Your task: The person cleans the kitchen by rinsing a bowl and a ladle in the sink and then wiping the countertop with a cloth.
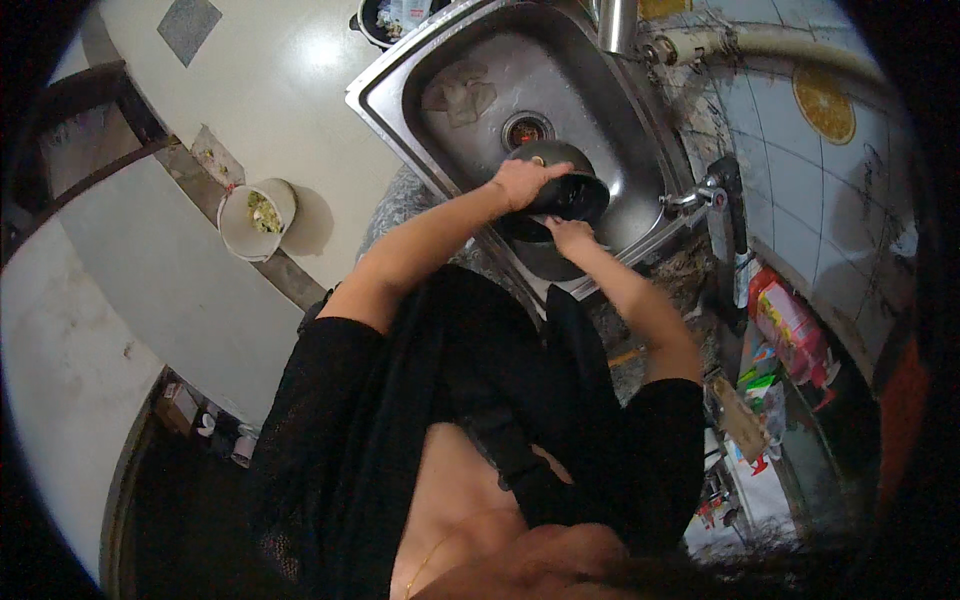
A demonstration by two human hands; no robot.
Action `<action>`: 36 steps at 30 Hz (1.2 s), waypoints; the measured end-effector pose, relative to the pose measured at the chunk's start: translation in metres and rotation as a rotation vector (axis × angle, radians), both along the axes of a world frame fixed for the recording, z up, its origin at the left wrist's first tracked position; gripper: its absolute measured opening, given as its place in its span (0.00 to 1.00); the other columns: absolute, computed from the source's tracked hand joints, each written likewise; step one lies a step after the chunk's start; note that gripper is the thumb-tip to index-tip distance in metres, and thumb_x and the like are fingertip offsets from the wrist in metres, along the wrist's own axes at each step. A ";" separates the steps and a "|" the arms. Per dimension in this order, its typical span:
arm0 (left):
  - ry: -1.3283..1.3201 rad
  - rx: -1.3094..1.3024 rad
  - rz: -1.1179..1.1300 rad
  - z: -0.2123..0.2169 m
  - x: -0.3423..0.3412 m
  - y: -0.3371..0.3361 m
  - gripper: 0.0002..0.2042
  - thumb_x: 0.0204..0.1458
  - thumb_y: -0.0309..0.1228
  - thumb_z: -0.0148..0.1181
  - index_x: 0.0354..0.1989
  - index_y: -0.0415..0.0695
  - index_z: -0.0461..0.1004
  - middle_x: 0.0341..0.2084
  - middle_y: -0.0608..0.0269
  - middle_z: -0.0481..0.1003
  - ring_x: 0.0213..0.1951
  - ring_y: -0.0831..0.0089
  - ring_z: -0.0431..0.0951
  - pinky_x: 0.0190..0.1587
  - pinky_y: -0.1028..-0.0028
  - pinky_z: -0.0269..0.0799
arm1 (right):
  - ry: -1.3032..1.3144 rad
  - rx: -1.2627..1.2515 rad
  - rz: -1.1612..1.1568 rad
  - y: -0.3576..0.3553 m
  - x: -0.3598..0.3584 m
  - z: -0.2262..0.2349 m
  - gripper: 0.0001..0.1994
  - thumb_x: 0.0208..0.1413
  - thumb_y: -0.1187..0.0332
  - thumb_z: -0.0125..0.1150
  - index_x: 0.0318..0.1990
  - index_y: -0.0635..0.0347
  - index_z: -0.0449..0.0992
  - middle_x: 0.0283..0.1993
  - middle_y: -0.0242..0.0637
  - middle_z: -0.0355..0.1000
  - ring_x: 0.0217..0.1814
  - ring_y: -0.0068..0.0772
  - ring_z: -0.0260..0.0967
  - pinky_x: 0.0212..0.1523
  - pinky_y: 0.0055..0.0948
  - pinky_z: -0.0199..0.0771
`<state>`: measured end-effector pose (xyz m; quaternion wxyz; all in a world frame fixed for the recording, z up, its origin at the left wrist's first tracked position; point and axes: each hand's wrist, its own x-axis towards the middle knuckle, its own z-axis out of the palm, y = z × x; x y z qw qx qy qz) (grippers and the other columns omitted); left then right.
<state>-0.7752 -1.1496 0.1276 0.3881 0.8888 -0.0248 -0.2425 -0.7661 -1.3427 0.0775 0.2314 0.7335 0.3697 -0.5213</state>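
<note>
A dark, round pot (585,197) is tilted over the near part of a steel sink (425,165), its black inside partly showing. My left hand (525,183) is closed on the pot's rim from the left, thumb side toward the drain. At the pot's near side, my right hand (572,237) is closed, its fingertips hidden against the dark surface; what it grips there I cannot make out. Beyond the pot lies the drain (527,130), with reddish-brown bits in it. A pale, crumpled cloth or bag (460,94) rests on the sink's floor.
A tap (690,200) stands at the sink's right rim, and a steel pipe (617,25) at the far edge. A pale hose (770,48) runs along the tiled wall. On the floor at left is a white bucket (240,235) with greenish scraps. Packages (790,320) crowd the right.
</note>
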 end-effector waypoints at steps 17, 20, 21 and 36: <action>-0.310 0.156 -0.323 -0.002 -0.007 -0.034 0.25 0.46 0.29 0.42 0.52 0.73 0.51 0.33 0.52 0.68 0.30 0.59 0.74 0.26 0.68 0.71 | 0.073 0.011 -0.140 0.009 -0.002 0.030 0.19 0.51 0.71 0.35 0.52 0.58 0.57 0.45 0.49 0.64 0.46 0.52 0.63 0.45 0.47 0.61; -0.175 0.126 -0.237 0.000 0.010 -0.010 0.27 0.45 0.28 0.46 0.53 0.71 0.50 0.36 0.49 0.68 0.35 0.57 0.73 0.32 0.65 0.70 | -0.018 0.053 -0.278 0.000 0.018 0.062 0.22 0.51 0.71 0.35 0.55 0.51 0.47 0.41 0.52 0.66 0.44 0.52 0.64 0.42 0.47 0.62; -0.161 0.097 -0.215 -0.003 0.012 -0.006 0.28 0.44 0.29 0.47 0.54 0.70 0.50 0.36 0.49 0.68 0.34 0.56 0.73 0.32 0.65 0.69 | -0.025 0.087 -0.323 -0.008 0.026 0.066 0.20 0.51 0.71 0.34 0.54 0.52 0.49 0.40 0.54 0.66 0.43 0.54 0.64 0.42 0.47 0.62; 0.169 -0.472 0.685 -0.054 -0.015 0.037 0.30 0.36 0.21 0.49 0.54 0.53 0.54 0.37 0.57 0.69 0.38 0.62 0.69 0.39 0.69 0.64 | -0.312 0.799 -1.382 -0.037 0.033 0.080 0.11 0.50 0.65 0.46 0.34 0.64 0.67 0.22 0.39 0.66 0.21 0.40 0.64 0.24 0.37 0.62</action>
